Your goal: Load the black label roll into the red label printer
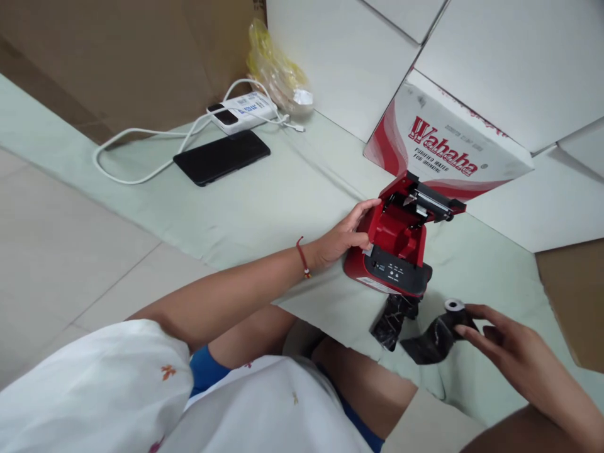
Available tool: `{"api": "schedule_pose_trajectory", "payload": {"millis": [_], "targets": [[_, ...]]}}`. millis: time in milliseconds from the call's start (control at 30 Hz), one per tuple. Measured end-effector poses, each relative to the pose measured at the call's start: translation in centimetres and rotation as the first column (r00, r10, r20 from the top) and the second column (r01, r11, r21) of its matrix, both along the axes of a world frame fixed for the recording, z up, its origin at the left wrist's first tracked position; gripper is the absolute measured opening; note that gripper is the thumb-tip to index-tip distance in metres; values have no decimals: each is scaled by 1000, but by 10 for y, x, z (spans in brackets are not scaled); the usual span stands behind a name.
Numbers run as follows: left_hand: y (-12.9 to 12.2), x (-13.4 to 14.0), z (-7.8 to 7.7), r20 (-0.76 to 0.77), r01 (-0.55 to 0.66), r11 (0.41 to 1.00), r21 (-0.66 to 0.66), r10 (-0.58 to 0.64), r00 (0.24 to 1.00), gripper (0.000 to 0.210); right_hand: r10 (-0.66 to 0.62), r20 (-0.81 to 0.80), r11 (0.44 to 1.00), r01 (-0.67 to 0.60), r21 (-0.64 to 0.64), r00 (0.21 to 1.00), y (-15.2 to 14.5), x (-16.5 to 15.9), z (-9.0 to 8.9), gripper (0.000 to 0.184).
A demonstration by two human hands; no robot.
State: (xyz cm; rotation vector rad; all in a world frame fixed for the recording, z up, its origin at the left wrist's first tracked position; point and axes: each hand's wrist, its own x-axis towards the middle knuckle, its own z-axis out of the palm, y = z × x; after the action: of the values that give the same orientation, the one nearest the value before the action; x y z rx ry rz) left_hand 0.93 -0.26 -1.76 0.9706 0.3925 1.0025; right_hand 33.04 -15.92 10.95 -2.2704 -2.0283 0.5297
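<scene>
My left hand [343,238] is closed on the left side of a red thermal printer [387,277], fingers and thumb gripping its edge. The printer's lid [427,201] stands raised, so its red inner bay is exposed. To the right and a little lower, my right hand [500,336] pinches a black paper roll [438,336] with a white core. A loose black end hangs from that roll toward the left. Just below the printer lies a crumpled, shiny black strip or wrapper [394,321]; where its upper end goes is hidden.
A black phone [221,157] lies at the left beside a white power bank [243,113] with a looped white cable [141,132]. Behind them sits a yellowish plastic bag [278,69]. A Wahaha box [446,138] and white boxes [330,56] line the back.
</scene>
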Motion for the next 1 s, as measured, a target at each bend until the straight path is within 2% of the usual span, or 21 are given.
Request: {"api": "schedule_pose_trajectory", "payload": {"millis": [67,100,267,333,467,533,567,667,733,800,833,900,1000], "targets": [[0,1,1,9,-1,1000,1,1,1000,85,19,2,997,-19,-74,1000,-3,1,-18,40],[0,1,1,8,-2,1000,-4,2,1000,86,40,6,997,-39,-68,999,-3,-1,-25,35],[1,2,0,-7,-1,1000,13,1,1000,87,47,-63,980,-33,197,997,1,-36,-45,32],[2,2,-3,-8,-4,999,39,5,1000,88,80,-87,966,-55,254,993,8,-53,-52,33],[2,2,-6,-15,-21,999,48,22,1000,88,136,-14,981,-133,139,991,25,-75,-66,34],[2,2,-4,-24,-28,999,43,29,999,88,158,-11,986,-157,61,987,26,-74,-59,34],[2,1,-3,-31,-27,999,35,28,999,88,189,-46,982,-188,20,981,23,-71,-50,33],[1,0,2,-49,-4,1000,-1,3,999,91,350,-220,923,-375,-85,911,12,-52,-4,30],[1,-1,3,-46,3,1000,-18,-4,999,91,447,-244,882,-470,-43,861,11,-44,27,33],[2,0,2,-38,-3,1000,-13,2,999,90,434,-202,901,-427,77,878,23,-49,43,35],[2,0,0,-35,-7,1000,-5,7,999,89,390,-170,919,-369,141,905,34,-56,44,35],[3,0,-2,-34,-5,1000,10,5,999,89,288,-89,932,-258,254,954,63,-77,33,36],[3,-1,-1,-39,8,1000,5,-8,999,90,244,159,916,-281,285,957,104,-114,6,37]]}}
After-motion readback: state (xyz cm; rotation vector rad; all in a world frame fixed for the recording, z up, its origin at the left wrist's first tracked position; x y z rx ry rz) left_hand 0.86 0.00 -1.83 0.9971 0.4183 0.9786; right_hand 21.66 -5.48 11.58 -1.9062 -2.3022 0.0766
